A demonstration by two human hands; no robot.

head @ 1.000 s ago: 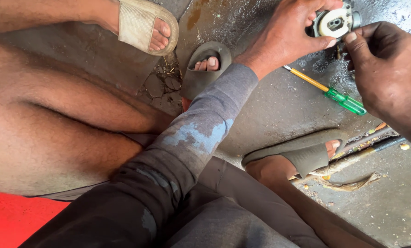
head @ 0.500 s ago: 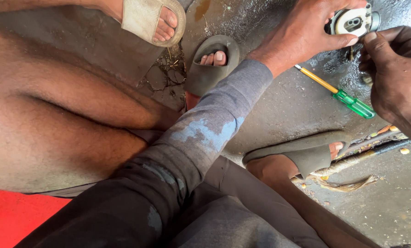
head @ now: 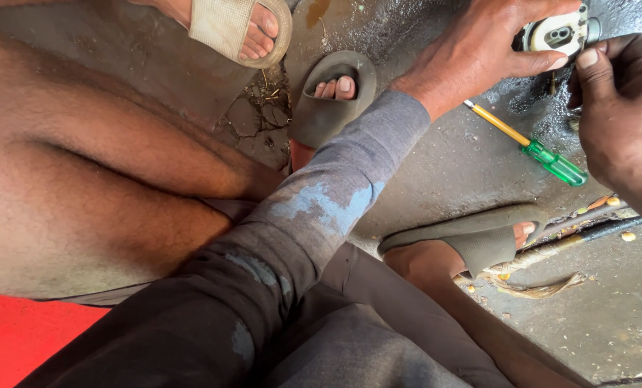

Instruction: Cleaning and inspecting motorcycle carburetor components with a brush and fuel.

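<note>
Our left hand [head: 482,54] is stretched out across the wet concrete floor [head: 443,172], fingers curled round a small whitish round part [head: 556,34] at the top edge of view, thumb pressed along its lower rim, so that hand is closed on it. Our right hand [head: 622,108] sits just beside it, thumb tip up against the same part; the rest of those fingers run out of frame, so we cannot tell whether they grip anything. The part is up off the floor, held between the two hands. Below them lies a screwdriver [head: 533,147] with a yellow shaft and green handle, flat on the floor and untouched. Nearer us, our feet in grey sandals [head: 332,100], and another person's foot in a tan sandal [head: 231,29] at the top left. We judge this as the steadying and fiddling stage: one hand braces the part, the other works at its face. Any next move calls for a firm left grip and a careful right thumb, since the surface looks slick.
</note>
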